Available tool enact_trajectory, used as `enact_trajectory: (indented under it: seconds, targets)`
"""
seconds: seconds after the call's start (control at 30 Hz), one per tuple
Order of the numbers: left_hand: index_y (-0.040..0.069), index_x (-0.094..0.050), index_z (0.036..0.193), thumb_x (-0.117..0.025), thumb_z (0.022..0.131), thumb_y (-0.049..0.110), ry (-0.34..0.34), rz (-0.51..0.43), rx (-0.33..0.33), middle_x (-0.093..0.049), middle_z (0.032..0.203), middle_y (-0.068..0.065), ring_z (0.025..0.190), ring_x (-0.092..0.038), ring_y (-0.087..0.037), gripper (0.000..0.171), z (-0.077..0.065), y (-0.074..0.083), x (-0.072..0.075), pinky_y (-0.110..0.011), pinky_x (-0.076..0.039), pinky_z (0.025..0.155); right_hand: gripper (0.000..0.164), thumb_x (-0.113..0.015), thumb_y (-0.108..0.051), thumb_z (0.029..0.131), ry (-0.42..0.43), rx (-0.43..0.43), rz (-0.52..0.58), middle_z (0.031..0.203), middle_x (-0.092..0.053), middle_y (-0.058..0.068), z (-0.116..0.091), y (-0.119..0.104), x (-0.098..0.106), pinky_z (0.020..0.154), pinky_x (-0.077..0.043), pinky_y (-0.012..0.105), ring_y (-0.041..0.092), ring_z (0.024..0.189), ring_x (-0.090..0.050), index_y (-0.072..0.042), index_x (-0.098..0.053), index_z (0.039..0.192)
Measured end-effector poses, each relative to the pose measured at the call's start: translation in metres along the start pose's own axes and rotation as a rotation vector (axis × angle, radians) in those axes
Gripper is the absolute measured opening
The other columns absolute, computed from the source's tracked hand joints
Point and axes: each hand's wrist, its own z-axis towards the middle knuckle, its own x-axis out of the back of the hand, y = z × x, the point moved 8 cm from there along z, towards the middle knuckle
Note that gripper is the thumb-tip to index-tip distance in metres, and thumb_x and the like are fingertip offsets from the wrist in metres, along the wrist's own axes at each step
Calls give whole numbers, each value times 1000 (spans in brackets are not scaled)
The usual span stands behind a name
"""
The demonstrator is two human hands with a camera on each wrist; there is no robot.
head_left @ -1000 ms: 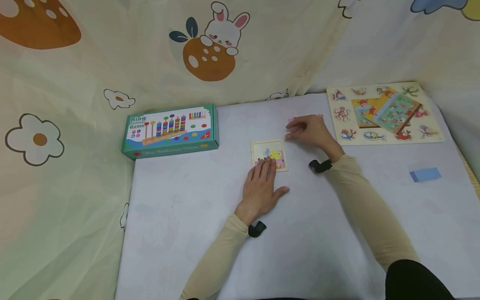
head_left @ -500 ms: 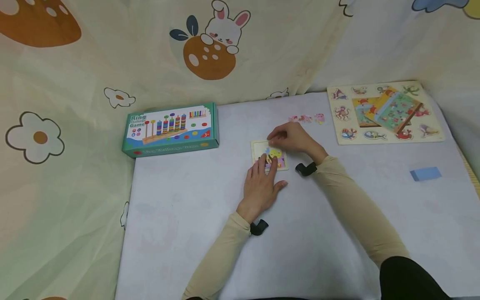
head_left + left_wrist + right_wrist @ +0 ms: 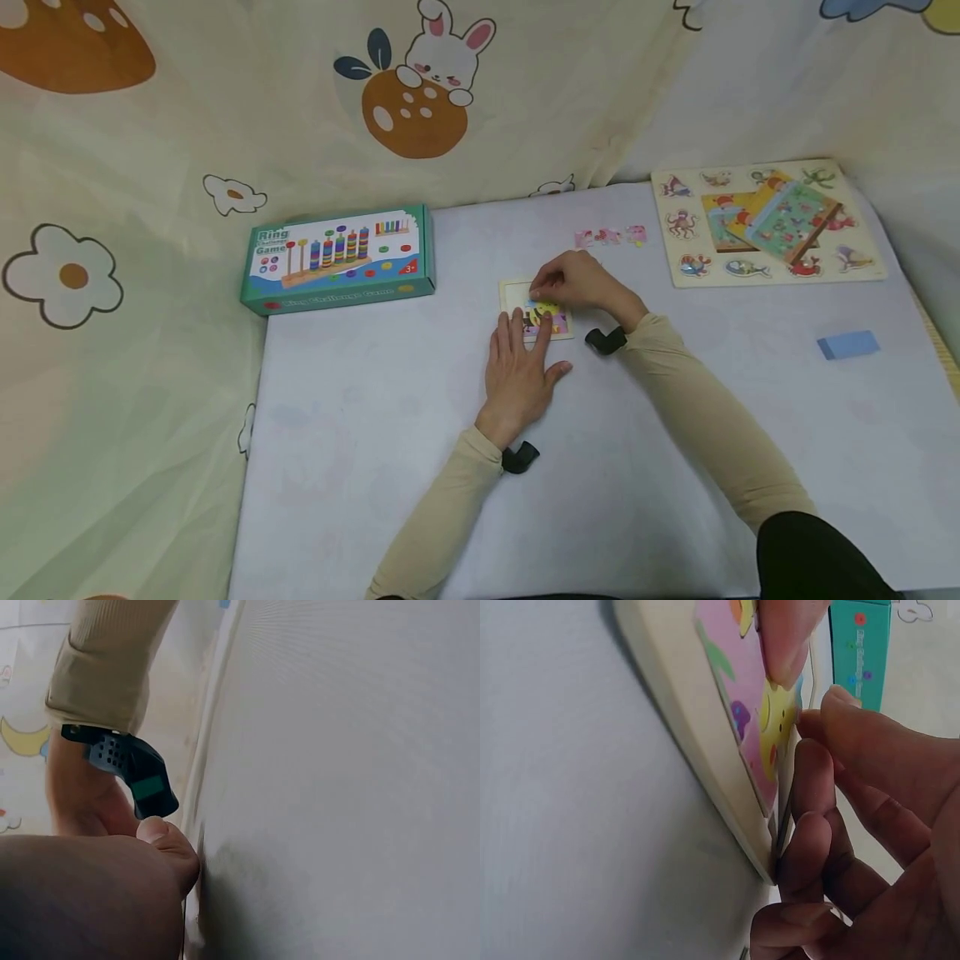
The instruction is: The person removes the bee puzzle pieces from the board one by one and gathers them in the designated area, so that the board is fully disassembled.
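A small wooden puzzle board with a yellow chick picture lies mid-table. My left hand rests flat in front of it, straight fingers pressing its near left part. My right hand is over the board's far right side, fingers curled, pinching a puzzle piece down onto it. In the right wrist view the thumb presses the picture face of the board while the curled fingers sit at its edge. The left wrist view shows only my left thumb and the right wrist.
Loose pink puzzle pieces lie behind the board. A green ring game box stands at the back left. A large animal puzzle board lies at the back right, and a blue block at the right. Printed cloth hangs behind.
My right hand came from the pink pieces at the back to the small board, bringing a piece with it. The left hand stayed on the board.
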Motion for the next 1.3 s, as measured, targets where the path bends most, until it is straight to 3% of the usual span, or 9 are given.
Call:
enact_trajectory:
  seconds: [0.33,0.93,1.3]
  targets:
    - [27,-22,171,-43,106,65,-2,15,14,-12,175,-24,164,-6,-41,79,0,0,-1,-52,-19,131,9,-82,-18,93,-10,-27,8,84,-75,5,2,2,-3,70,-44,31,14,73,-58,-10,-80,94]
    - [29,-25,170,-42,105,67,20,87,3,-21,173,-25,163,-15,-42,77,1,0,2,-51,-24,129,11,-83,-11,92,-31,-46,33,88,-76,10,3,-3,-6,71,-44,32,19,75,-59,-5,-76,98]
    - [33,-21,171,-40,105,69,-23,73,8,-18,175,-24,164,-14,-41,77,3,-2,1,-52,-20,130,7,-81,-11,94,-67,-51,19,88,-75,9,3,-7,-7,73,-45,34,21,77,-60,-7,-77,99]
